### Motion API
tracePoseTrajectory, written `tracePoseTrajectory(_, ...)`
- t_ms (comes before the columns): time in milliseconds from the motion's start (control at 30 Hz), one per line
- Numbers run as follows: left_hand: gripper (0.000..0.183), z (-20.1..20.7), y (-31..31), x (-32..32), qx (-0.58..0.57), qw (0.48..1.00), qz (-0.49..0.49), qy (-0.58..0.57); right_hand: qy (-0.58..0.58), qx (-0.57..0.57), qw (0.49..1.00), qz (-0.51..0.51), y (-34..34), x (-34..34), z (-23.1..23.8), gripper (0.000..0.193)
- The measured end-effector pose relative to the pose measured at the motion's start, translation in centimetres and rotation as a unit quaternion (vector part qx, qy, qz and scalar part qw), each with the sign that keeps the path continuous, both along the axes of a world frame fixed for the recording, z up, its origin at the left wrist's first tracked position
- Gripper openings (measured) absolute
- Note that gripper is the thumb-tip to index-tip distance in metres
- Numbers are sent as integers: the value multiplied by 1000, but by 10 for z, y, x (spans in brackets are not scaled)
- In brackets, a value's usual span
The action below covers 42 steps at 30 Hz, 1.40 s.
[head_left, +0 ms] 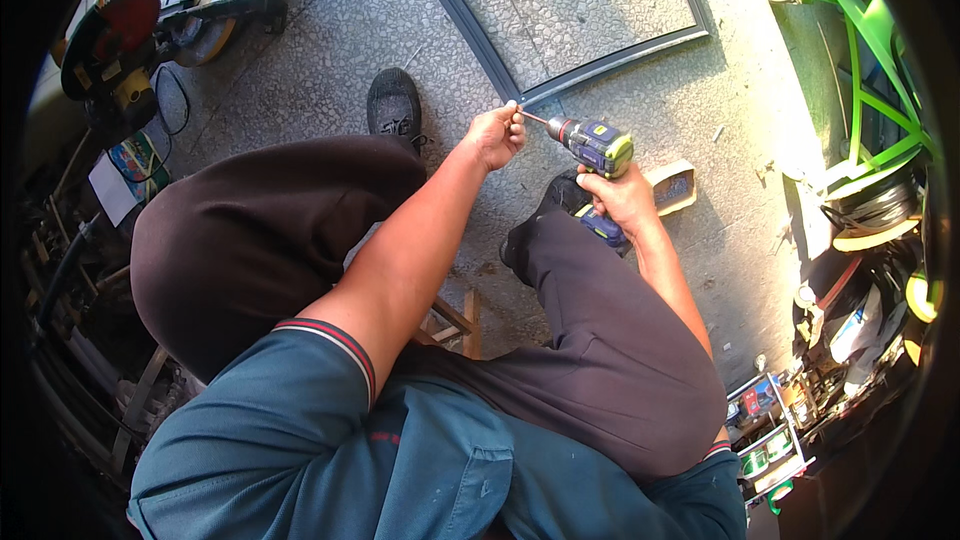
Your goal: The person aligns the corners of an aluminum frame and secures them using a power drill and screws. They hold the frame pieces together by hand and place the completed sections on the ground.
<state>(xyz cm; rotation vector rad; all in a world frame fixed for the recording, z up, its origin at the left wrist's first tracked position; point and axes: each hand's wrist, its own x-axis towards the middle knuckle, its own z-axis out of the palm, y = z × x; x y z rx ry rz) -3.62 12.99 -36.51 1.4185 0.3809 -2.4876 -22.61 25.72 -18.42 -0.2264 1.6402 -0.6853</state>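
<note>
Left hand [497,138]: fingers closed, tips bunched at the far end of a thin metal drill bit [535,119] (too small to tell whether they pinch the bit itself or a fastener).

Right hand [626,199]: fingers wrapped around the handle of a dark-blue and lime-green cordless drill [604,147]. Drill body sits just above those fingers, dark-blue battery pack [604,227] just below. Chuck with a red ring [562,130] is right of the left fingers, aimed at them.

Dark rectangular metal frame [462,20] lies flat on the grey speckled floor [310,50], near corner just beyond the left fingertips. Can't tell if bit or fingers touch it. From that corner one bar runs away to the upper left, the other to the upper right, beyond the drill.

Tan shallow tray with a dark interior [680,206]: on the floor, just right of the right fingers. Dark grey laced shoe [395,105] left of the left fingers, black shoe [560,193] just left of the right ones.

Well left of the left fingers: red-and-black machine with a round disc [112,40]. Well right of the right fingers: bright green curved strips [862,90].
</note>
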Motion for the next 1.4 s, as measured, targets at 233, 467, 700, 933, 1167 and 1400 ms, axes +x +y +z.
tracePoseTrajectory(233,23,3,13,-11,46,998,39,-17,81,6,994,66,1,3,0,20)
tracePoseTrajectory(467,22,-7,8,-22,58,994,66,-63,237,10,954,184,-24,17,23,32)
tracePoseTrajectory(700,22,-8,-3,-30,60,991,74,-91,239,-35,955,170,-13,15,-22,29)
tracePoseTrajectory(933,20,-8,-6,-31,39,992,50,-112,262,-17,948,181,-16,18,-34,31)
tracePoseTrajectory(1167,15,-5,-11,-27,39,993,52,-100,276,0,940,201,-24,20,-33,31)
tracePoseTrajectory(1400,13,-6,-11,-25,24,995,25,-97,295,9,933,207,-35,25,-23,29)
